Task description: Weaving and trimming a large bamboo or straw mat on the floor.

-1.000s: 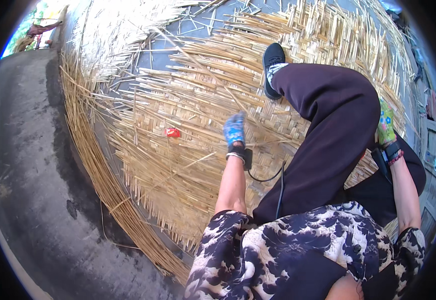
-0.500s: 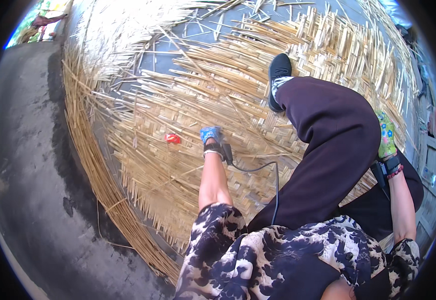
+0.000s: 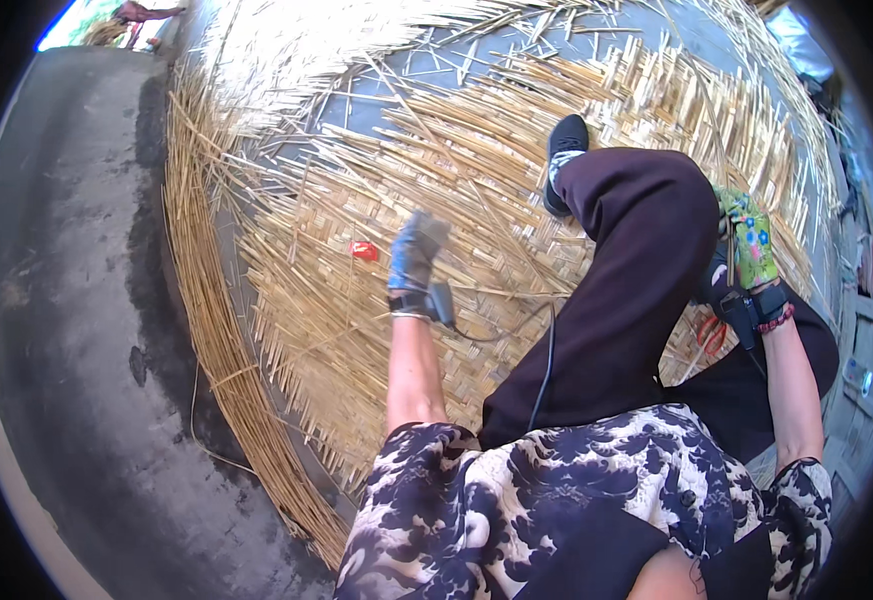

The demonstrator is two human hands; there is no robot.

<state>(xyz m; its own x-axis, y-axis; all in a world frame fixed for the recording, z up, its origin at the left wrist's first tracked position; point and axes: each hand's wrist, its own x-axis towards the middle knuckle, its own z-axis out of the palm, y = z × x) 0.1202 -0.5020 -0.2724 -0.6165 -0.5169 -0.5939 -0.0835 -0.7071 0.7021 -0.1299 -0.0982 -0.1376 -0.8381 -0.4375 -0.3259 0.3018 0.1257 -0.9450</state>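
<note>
My left hand (image 3: 416, 252), in a blue patterned glove, is raised over the woven mat (image 3: 346, 310) of split straw-coloured strips. Motion smears its fingers, so their pose is unclear. Just left of it a small red object (image 3: 363, 250) lies on the weave. My right hand (image 3: 751, 245), gloved in green with flowers, is beyond my bent knee, over the mat's right side. Its fingers look curled, partly hidden; a thin strip (image 3: 708, 100) runs toward them, but whether they grip it is not plain. Near that wrist an orange-red loop (image 3: 712, 335) shows between my legs.
A long bundle of thin strips (image 3: 211, 320) lies along the left, beside a grey concrete ledge (image 3: 76, 280). Loose strips and a pale woven stretch (image 3: 286, 50) are at the far side. My shoe (image 3: 564, 150) rests on the mat. A black cable (image 3: 546, 370) crosses my thigh.
My left hand has lifted and blurred. My right hand has shifted left and slightly up, close to my knee. The orange-red loop has come into sight, and the whole view has swung a little.
</note>
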